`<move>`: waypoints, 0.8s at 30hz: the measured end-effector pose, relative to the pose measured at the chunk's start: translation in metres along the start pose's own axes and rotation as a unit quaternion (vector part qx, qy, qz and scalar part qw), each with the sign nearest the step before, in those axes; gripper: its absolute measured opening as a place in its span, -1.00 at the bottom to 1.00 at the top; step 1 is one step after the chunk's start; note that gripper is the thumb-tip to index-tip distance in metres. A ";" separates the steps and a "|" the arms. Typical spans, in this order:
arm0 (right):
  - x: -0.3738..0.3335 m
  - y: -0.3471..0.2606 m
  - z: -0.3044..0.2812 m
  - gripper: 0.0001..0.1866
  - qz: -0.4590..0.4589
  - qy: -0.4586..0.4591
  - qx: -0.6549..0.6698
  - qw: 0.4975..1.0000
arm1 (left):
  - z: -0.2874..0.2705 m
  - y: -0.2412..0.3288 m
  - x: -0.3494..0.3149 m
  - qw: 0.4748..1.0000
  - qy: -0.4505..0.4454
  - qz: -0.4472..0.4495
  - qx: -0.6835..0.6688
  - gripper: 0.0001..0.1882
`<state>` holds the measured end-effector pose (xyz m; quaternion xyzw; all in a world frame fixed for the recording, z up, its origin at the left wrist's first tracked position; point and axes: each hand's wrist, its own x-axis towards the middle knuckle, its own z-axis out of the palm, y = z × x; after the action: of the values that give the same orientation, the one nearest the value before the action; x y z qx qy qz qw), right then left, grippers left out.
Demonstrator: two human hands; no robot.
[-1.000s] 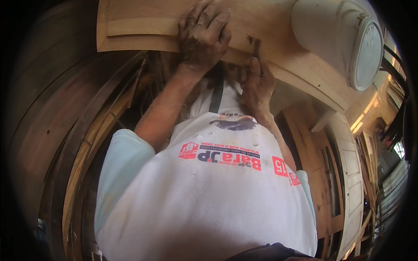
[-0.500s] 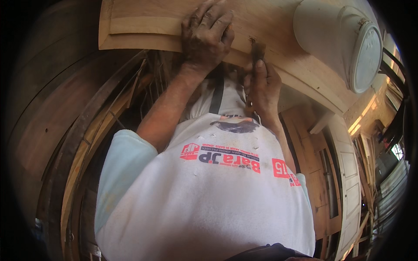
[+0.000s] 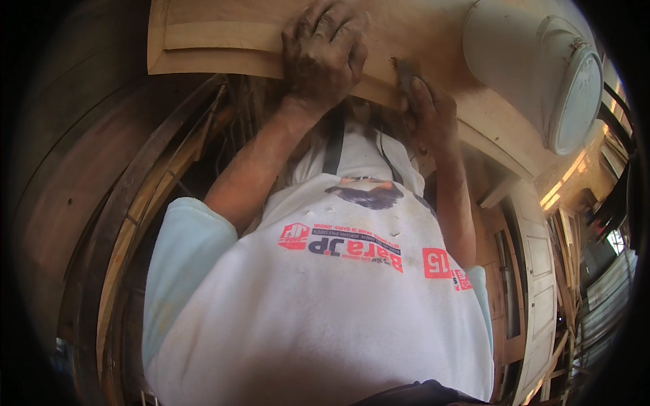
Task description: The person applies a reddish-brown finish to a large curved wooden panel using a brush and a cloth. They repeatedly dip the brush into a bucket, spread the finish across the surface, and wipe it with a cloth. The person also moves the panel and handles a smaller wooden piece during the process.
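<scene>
A pale wooden panel with a framed edge (image 3: 217, 62) lies across the top of the view. On its near edge rests my left hand (image 3: 325, 54), knuckles up and fingers a little spread, with nothing held in it. My right hand (image 3: 433, 111) is closed round a putty knife (image 3: 407, 73), thumb along the top. The flat dark blade points up and away, over the panel. Dark crumbly bits (image 3: 394, 61) show at its tip. I cannot tell if they sit on the blade or the wood.
A whitish plastic bucket (image 3: 514, 61) with a round pale end (image 3: 577, 105) is on the panel's right side. A white panelled door (image 3: 539, 277) and wooden boards stand at the right. Long timber pieces (image 3: 112, 284) and a brown wooden surface (image 3: 81, 203) are at the left.
My right hand has shifted a little to the right with the putty knife, and the blade now tilts more to the left. My left hand stays on the panel edge.
</scene>
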<state>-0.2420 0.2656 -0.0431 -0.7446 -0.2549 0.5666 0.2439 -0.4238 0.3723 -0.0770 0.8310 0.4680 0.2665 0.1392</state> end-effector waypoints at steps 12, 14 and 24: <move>-0.015 0.002 -0.002 -0.66 -0.079 0.007 -0.062 0.995 | -0.003 -0.003 0.000 0.999 0.028 0.016 0.003 -0.68; -0.019 0.003 -0.003 -0.67 -0.100 0.047 -0.106 0.988 | -0.002 -0.004 -0.001 0.999 0.037 0.017 -0.007 -0.70; -0.038 -0.011 0.000 -0.56 -0.215 -0.081 -0.236 0.944 | -0.004 -0.006 0.000 0.998 0.053 0.015 -0.042 -0.69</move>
<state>-0.2522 0.2495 -0.0087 -0.6600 -0.5542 0.4829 0.1551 -0.4306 0.3752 -0.0767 0.8159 0.4508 0.3314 0.1457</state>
